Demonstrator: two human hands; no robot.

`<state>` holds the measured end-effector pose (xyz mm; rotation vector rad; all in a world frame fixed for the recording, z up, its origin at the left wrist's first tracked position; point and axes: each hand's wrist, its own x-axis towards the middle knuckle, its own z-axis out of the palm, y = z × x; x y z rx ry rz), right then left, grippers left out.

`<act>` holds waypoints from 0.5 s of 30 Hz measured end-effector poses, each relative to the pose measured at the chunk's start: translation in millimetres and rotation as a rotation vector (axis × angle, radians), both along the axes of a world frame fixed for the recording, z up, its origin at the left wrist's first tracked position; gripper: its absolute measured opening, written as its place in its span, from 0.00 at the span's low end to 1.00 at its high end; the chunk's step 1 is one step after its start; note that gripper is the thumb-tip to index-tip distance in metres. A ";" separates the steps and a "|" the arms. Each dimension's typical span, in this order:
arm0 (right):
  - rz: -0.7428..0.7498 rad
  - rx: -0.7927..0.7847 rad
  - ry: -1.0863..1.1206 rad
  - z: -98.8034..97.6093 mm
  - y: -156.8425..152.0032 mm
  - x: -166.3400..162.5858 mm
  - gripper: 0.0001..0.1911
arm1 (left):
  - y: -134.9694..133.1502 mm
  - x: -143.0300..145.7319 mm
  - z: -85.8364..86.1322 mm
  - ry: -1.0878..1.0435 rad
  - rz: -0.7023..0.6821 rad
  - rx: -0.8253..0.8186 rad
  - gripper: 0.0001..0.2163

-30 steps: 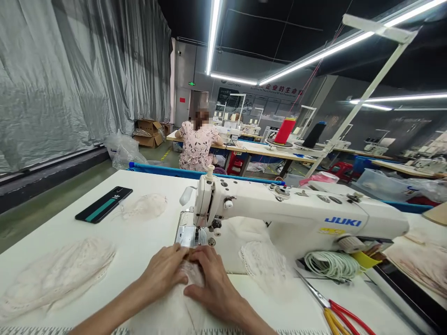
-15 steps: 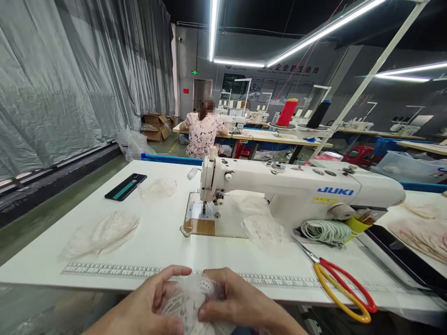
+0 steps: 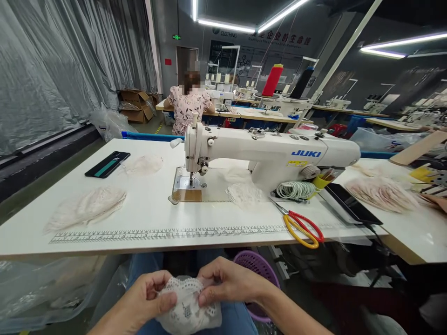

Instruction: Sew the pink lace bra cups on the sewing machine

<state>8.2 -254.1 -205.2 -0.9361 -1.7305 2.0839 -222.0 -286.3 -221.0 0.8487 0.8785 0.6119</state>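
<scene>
Above my lap, in front of the table edge, a piece of white lace fabric (image 3: 188,304) is stretched between both hands. My left hand (image 3: 148,298) pinches its left side between thumb and fingers. Its right side is gripped by my right hand (image 3: 223,284), thumb on top. The lace has a scalloped, holed border along its upper edge. On the table lie more lace pieces: a gathered pile (image 3: 91,207) at the left, a thin piece (image 3: 143,164) behind it, and another lace piece (image 3: 244,193) beside the white sewing machine (image 3: 244,149).
Scissors (image 3: 302,228) with red and yellow handles lie near the table's front right. A phone (image 3: 108,164) rests at the left, and a printed ruler (image 3: 167,234) runs along the front edge. Below stands a purple basket (image 3: 256,265). A person (image 3: 190,102) sits farther ahead.
The view has tilted down and turned right, revealing my lap and the purple basket. Both hands still hold the lace, now seen spread more openly between them.
</scene>
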 end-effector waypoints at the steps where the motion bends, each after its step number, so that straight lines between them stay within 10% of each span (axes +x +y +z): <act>1: 0.010 -0.008 0.013 -1.7 -1.2 0.3 0.22 | -2.6 0.7 -1.6 0.019 0.020 -0.016 0.21; 15: -0.137 -0.118 0.110 -28.5 -12.7 -15.9 0.22 | -15.1 -0.7 -14.4 0.179 0.056 -0.004 0.26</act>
